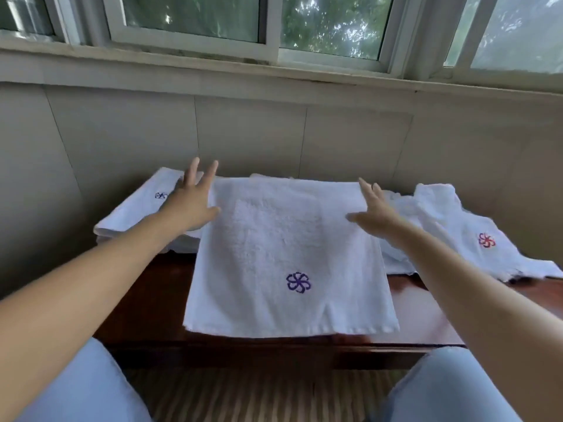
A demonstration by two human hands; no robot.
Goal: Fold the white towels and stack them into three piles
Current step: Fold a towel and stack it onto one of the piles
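Reaching forward over the bench (420, 306), we extend both arms. Our left hand (192, 202) has straight, spread fingers at the far left corner of the middle towel (289, 257); our right hand (376, 210) has straight fingers at its far right corner. Neither grips anything; contact with the cloth cannot be judged. We count three towel groups: a folded stack (137, 211) at the bench's left end, the flat middle towel with a purple flower reaching the near edge, and a rumpled towel (469, 236) with a red flower at the right end. Dark glossy wood carries them, against a tiled wall (249, 132) below windows (329, 22).
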